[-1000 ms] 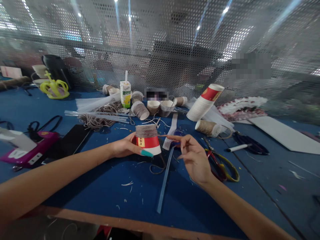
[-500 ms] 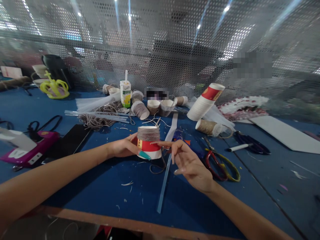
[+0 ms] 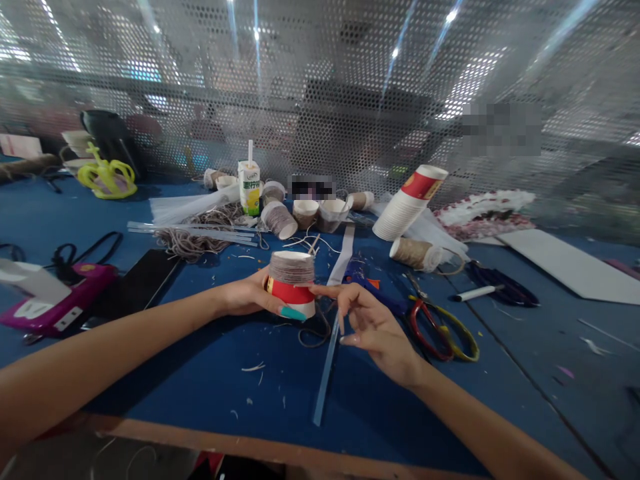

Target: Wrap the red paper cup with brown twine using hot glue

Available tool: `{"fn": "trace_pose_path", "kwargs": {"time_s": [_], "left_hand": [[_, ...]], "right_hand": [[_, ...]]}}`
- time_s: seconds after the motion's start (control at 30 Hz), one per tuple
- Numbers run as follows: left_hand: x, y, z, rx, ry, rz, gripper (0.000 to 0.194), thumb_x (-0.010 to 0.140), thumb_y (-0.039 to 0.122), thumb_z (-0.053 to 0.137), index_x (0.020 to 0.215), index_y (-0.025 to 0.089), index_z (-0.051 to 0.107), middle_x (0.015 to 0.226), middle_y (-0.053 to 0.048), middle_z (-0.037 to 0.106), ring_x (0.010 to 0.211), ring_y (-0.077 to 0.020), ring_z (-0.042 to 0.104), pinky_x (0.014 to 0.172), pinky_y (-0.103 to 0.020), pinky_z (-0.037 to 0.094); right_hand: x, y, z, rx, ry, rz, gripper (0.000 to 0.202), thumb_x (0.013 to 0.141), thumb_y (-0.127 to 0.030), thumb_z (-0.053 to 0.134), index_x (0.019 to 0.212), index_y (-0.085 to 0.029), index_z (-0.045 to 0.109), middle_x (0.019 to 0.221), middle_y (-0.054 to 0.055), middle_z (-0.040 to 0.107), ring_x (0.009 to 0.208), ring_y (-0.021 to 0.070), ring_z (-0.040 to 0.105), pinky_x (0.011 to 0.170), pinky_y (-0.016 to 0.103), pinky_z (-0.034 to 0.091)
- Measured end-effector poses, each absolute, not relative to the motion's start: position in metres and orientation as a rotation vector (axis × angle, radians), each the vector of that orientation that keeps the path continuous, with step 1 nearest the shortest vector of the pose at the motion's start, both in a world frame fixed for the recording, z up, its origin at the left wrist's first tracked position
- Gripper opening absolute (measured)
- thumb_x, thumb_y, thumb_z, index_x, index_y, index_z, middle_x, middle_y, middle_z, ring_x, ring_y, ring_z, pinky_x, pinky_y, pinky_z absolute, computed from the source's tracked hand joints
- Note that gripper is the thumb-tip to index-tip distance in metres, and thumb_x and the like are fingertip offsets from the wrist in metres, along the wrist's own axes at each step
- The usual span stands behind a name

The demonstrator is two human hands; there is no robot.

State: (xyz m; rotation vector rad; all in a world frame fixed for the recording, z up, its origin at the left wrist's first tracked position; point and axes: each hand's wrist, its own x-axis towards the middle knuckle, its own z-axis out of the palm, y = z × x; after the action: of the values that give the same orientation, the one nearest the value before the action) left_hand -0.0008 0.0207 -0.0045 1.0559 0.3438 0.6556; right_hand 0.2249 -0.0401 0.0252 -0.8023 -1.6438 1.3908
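Note:
My left hand (image 3: 249,293) is wrapped around a red-and-white paper cup (image 3: 291,293), its thumb with a long teal nail lying across the cup's front. Grey yarn (image 3: 291,269) is wound in rows around the upper part of the cup. To the right of it is my right hand (image 3: 373,323), palm partly up and fingers apart, the index fingertip touching the cup just under the yarn. A loose tail of the yarn (image 3: 316,339) curls on the table below the cup.
Scissors (image 3: 440,327) and a blue glue gun (image 3: 385,291) lie right of my hands. A clear strip (image 3: 326,380) lies in front. Behind stand yarn-wrapped cups (image 3: 280,220), a drink carton (image 3: 249,189) and stacked paper cups (image 3: 410,203). A purple power strip (image 3: 65,303) is at left.
The cup has turned and shifted slightly left in my left hand, with the thumb reaching further across it. My right hand has moved a little left along with it.

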Motion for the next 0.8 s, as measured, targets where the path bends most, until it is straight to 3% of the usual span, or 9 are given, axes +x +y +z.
{"fn": "trace_pose_path", "kwargs": {"time_s": [0.23, 0.57, 0.8], "left_hand": [[-0.002, 0.024, -0.007, 1.0, 0.31, 0.672, 0.06, 0.054, 0.009, 0.082, 0.11, 0.015, 0.063, 0.1, -0.01, 0.073, 0.088, -0.0202, 0.069, 0.082, -0.032, 0.052], [-0.005, 0.026, -0.01, 1.03, 0.232, 0.644, 0.065, 0.058, 0.011, 0.078, 0.12, 0.017, 0.058, 0.118, -0.013, 0.068, 0.107, -0.0271, 0.064, 0.095, -0.042, 0.046], [-0.003, 0.025, -0.01, 1.036, 0.246, 0.655, 0.064, 0.058, 0.017, 0.082, 0.118, 0.016, 0.059, 0.115, -0.014, 0.069, 0.104, -0.0261, 0.066, 0.097, -0.043, 0.044]], "right_hand": [[0.222, -0.035, 0.031, -0.825, -1.468, 1.368, 0.02, 0.055, -0.008, 0.051, 0.068, -0.024, 0.051, 0.109, 0.003, 0.073, 0.118, 0.0274, 0.058, 0.097, 0.045, 0.044], [0.23, -0.026, 0.03, -0.882, -1.298, 1.084, 0.012, 0.058, -0.013, 0.049, 0.064, -0.023, 0.05, 0.082, 0.004, 0.068, 0.087, 0.0243, 0.063, 0.081, 0.042, 0.046], [0.228, -0.041, 0.027, -0.812, -1.76, 1.162, 0.016, 0.059, -0.012, 0.057, 0.068, -0.025, 0.058, 0.103, 0.002, 0.074, 0.099, 0.0265, 0.052, 0.092, 0.045, 0.038]]}}
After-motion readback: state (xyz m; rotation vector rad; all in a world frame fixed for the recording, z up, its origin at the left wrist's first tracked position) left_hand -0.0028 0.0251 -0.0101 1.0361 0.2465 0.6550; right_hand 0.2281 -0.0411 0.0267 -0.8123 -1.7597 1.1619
